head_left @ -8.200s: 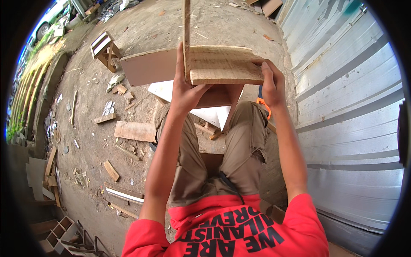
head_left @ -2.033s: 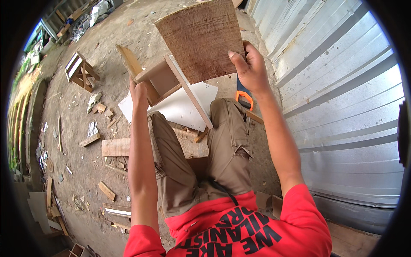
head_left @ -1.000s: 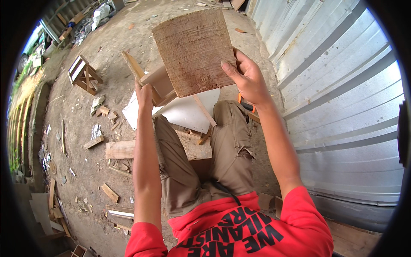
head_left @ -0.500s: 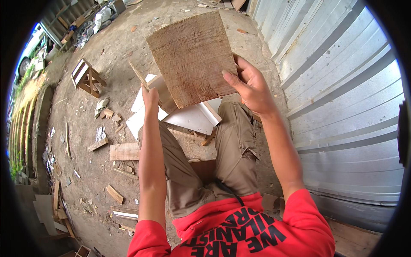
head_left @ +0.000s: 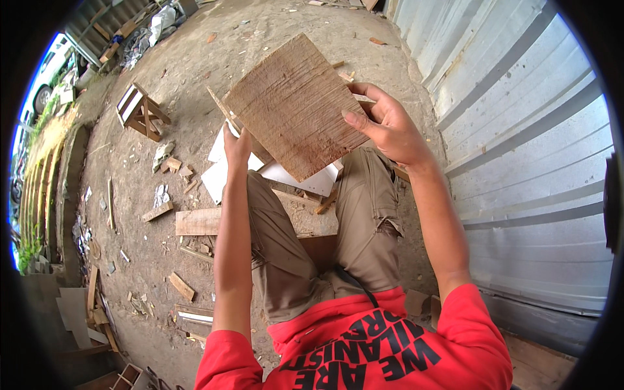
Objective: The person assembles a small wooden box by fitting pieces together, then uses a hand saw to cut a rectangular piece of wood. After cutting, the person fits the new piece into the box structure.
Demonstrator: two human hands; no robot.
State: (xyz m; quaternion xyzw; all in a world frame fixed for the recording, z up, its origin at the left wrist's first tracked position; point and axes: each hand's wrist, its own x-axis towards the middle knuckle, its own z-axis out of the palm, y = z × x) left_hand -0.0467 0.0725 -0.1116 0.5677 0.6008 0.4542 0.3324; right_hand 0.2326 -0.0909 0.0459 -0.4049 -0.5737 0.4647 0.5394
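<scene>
I see the right hand (head_left: 395, 132) curled round one edge of a square brown board (head_left: 296, 107), thumb on its front, other fingers partly hidden; the left hand (head_left: 238, 149) pinches a thin wooden piece (head_left: 220, 104) near the board's left corner; the board is tilted, up between the hands; a white sheet (head_left: 213, 182) peeks out past it; left, a small stool (head_left: 142, 114) stands on the ground (head_left: 195, 71); right, there's a metal wall (head_left: 526, 143).

Holds a board (head_left: 296, 104) between left fingers (head_left: 229, 135) and right fingers (head_left: 372, 90), touching the right; at the left fingers, has a panel (head_left: 217, 99). Lower than both, partly hidden behind the board, shows a sheet (head_left: 322, 181). On the ground (head_left: 140, 195), well left of the left fingers, has a stool (head_left: 144, 117); closer to the body, a plank (head_left: 198, 222). Right of the right fingers, has a wall (head_left: 526, 156).
</scene>
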